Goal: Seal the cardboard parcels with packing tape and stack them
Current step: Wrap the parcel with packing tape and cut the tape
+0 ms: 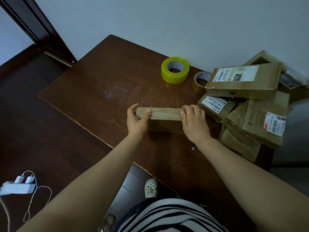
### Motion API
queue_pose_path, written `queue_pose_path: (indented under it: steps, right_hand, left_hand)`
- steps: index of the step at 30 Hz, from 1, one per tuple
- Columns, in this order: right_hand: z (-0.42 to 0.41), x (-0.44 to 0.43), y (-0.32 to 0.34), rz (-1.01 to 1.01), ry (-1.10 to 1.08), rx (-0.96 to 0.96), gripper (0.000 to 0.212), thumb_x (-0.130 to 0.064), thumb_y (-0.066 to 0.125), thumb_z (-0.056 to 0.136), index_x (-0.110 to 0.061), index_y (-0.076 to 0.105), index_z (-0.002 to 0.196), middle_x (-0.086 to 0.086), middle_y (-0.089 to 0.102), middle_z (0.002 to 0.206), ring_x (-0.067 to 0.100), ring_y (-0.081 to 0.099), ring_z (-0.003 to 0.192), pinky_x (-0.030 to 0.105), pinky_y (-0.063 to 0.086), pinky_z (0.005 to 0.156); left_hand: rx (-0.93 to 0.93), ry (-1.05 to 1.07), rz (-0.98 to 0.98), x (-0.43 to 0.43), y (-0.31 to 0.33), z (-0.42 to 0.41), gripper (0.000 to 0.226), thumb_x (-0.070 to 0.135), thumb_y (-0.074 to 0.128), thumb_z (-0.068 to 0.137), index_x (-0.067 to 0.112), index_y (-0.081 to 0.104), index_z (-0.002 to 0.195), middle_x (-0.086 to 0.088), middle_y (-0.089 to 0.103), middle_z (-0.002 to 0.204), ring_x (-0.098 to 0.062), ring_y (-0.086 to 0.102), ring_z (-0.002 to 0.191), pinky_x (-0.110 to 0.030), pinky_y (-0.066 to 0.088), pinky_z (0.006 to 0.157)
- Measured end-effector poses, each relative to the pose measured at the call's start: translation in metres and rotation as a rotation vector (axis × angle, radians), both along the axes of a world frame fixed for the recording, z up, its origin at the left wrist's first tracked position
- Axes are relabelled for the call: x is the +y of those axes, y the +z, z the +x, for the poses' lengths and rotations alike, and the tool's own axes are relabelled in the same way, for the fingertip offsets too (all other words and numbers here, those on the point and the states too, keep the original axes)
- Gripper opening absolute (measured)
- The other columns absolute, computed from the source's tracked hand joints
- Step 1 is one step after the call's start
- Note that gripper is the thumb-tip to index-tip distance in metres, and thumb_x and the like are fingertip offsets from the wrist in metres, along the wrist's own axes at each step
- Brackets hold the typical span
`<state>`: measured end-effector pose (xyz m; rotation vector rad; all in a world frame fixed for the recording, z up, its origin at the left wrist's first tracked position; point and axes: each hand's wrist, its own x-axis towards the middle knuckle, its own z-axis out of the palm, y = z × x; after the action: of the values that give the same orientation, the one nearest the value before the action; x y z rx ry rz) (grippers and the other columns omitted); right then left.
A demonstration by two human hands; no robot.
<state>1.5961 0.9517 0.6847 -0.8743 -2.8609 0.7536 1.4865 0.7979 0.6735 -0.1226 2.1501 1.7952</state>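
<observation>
The parcel (pixel 164 114) stands on its long edge at mid surface (pixel 100 91). It is a small cardboard box that I judge light and stiff, though its taped top looks slick. My left hand (pixel 136 120) and right hand (pixel 194 123) grip its two ends, fingers (pixel 189 108) curled over the top. The ends seem the surest hold. The yellow tape roll (pixel 175 70) sits beyond, and the parcel heap (pixel 250 114) is just to the right.
</observation>
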Motion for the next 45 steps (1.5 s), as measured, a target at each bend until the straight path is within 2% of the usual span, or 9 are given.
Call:
queue_pose_path:
  steps: [8,14,19,22,24,26,28,38,45]
  right_hand:
    - [0.000,-0.002,0.002,0.002,-0.005,-0.011,0.043,-0.034,0.027,0.104,-0.013,0.044,0.136,0.011,0.039,0.140,0.030,0.032,0.129,0.042,0.032,0.105]
    - [0.000,-0.002,0.002,0.013,-0.010,-0.020,0.043,-0.035,0.026,0.104,-0.014,0.043,0.137,0.010,0.038,0.140,0.030,0.032,0.128,0.042,0.033,0.104]
    - [0.000,-0.002,0.001,0.021,-0.013,-0.017,0.043,-0.035,0.027,0.104,-0.013,0.044,0.136,0.011,0.039,0.138,0.030,0.033,0.126,0.042,0.034,0.102]
    - [-0.001,-0.002,0.002,0.025,-0.014,-0.022,0.043,-0.035,0.026,0.103,-0.014,0.044,0.136,0.010,0.039,0.138,0.030,0.033,0.126,0.042,0.035,0.102]
    - [0.000,-0.002,0.002,0.028,-0.012,-0.021,0.043,-0.036,0.026,0.103,-0.014,0.044,0.136,0.010,0.039,0.138,0.029,0.033,0.126,0.042,0.035,0.102]
    - [-0.001,-0.002,0.002,0.026,-0.011,-0.025,0.043,-0.036,0.025,0.103,-0.015,0.043,0.136,0.010,0.039,0.139,0.029,0.033,0.127,0.042,0.034,0.103]
    - [-0.001,-0.002,0.002,0.019,-0.017,-0.037,0.044,-0.037,0.024,0.103,-0.015,0.043,0.137,0.009,0.038,0.139,0.028,0.032,0.128,0.043,0.034,0.104]
    - [-0.001,-0.002,0.001,0.030,-0.017,-0.030,0.043,-0.037,0.024,0.103,-0.015,0.044,0.136,0.009,0.039,0.138,0.029,0.033,0.127,0.042,0.033,0.104]
    - [-0.001,-0.003,0.001,0.019,-0.015,-0.025,0.043,-0.036,0.026,0.103,-0.014,0.044,0.136,0.010,0.039,0.138,0.030,0.033,0.127,0.043,0.033,0.104]
  left_hand:
    - [-0.060,0.032,0.044,0.001,0.005,-0.003,0.042,0.020,0.076,0.080,0.030,0.050,0.111,-0.001,0.054,0.119,-0.017,0.059,0.100,-0.033,0.057,0.078]
    - [-0.097,-0.034,0.142,-0.011,0.001,-0.003,0.037,0.033,0.073,0.082,0.032,0.053,0.114,0.005,0.057,0.116,-0.011,0.060,0.097,-0.027,0.054,0.080]
    - [-0.018,-0.062,0.067,-0.008,0.001,-0.003,0.039,0.020,0.072,0.083,0.031,0.050,0.114,0.010,0.053,0.106,-0.015,0.058,0.098,-0.033,0.055,0.084]
    - [-0.038,-0.055,0.003,-0.005,0.005,-0.006,0.032,0.023,0.065,0.088,0.031,0.048,0.115,0.007,0.054,0.113,-0.014,0.055,0.101,-0.035,0.051,0.090]
    - [-0.053,-0.080,-0.046,-0.002,0.007,-0.005,0.048,0.039,0.067,0.085,0.028,0.043,0.125,0.003,0.050,0.128,-0.013,0.052,0.108,-0.033,0.047,0.096]
    - [-0.015,-0.139,-0.145,0.001,0.008,-0.003,0.088,0.052,0.074,0.074,0.020,0.029,0.142,0.002,0.039,0.138,-0.016,0.042,0.124,-0.035,0.037,0.107]
    - [0.010,-0.137,-0.217,0.005,0.009,-0.002,0.101,0.048,0.077,0.073,0.016,0.020,0.150,-0.004,0.031,0.150,-0.021,0.032,0.137,-0.039,0.029,0.114]
    - [-0.040,-0.131,-0.153,0.002,0.006,-0.006,0.062,0.036,0.068,0.086,0.024,0.039,0.140,-0.009,0.040,0.142,-0.026,0.043,0.127,-0.045,0.044,0.103]
    - [-0.016,-0.183,-0.191,0.000,0.011,-0.008,0.053,0.037,0.052,0.096,0.018,0.035,0.142,-0.010,0.042,0.139,-0.027,0.045,0.125,-0.046,0.042,0.104]
